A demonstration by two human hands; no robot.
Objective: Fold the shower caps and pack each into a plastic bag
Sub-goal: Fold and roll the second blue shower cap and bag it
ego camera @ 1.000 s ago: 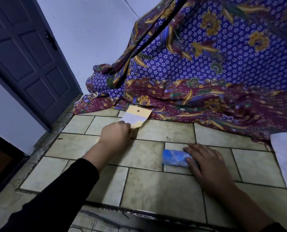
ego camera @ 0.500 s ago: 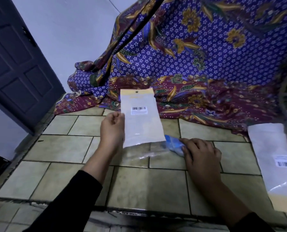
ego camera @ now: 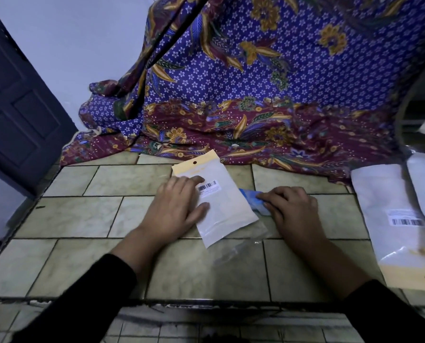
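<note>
Left hand: the left hand point(ego camera: 179, 206) lies flat and open, palm down, on the left part of the plastic bag point(ego camera: 225, 204), fingers spread, gripping nothing.
Right hand: the right hand point(ego camera: 292, 209) is curled with its fingertips pinching the blue shower cap point(ego camera: 254, 200).
Plastic bag: flat on the tiled table point(ego camera: 82, 219), tilted, its yellow header with a punched hole at the far end, a barcode label point(ego camera: 207, 186) just beside the left forefinger.
Shower cap: a folded blue bundle on the table between the hands, touching the bag's right edge; whether any of it is inside the bag, I cannot tell.
Spare bags: a stack of bags point(ego camera: 389, 219) lies at the table's right edge, well apart from the hands.
Background: a purple and maroon flowered cloth point(ego camera: 256, 95) drapes down onto the table's far side; a dark door point(ego camera: 16, 107) stands at left.
</note>
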